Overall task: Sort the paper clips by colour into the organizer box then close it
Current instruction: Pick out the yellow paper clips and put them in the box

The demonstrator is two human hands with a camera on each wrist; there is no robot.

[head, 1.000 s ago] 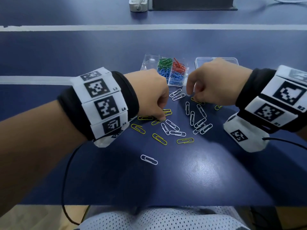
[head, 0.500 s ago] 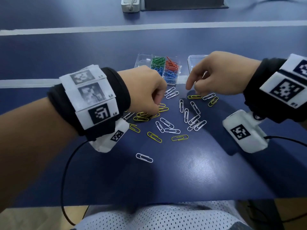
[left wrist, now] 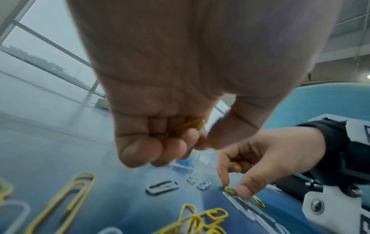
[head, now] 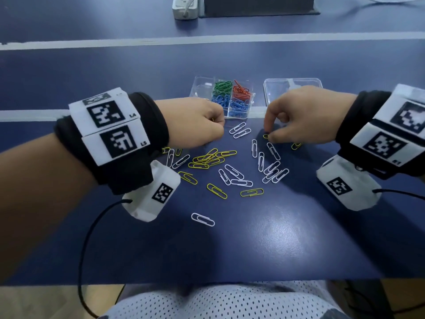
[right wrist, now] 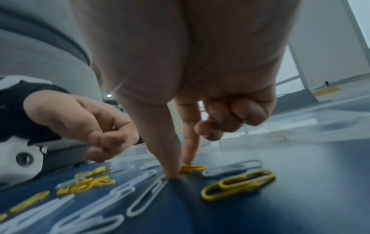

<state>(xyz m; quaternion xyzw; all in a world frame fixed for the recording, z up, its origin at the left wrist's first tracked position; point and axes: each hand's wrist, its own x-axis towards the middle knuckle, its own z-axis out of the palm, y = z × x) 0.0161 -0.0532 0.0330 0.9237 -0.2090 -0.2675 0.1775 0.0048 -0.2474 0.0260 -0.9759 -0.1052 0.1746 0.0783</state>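
Yellow clips (left wrist: 185, 127) fill the left hand (head: 197, 122)'s curled grip — the right hand (head: 299, 116) pinches another (right wrist: 192, 168) off the tabletop (head: 299, 238); light, slippery wire, best nipped at one end.

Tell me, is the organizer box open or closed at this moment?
Open. The organizer box shows its green, red and blue clips uncovered, and its clear lid lies beside it on the table.
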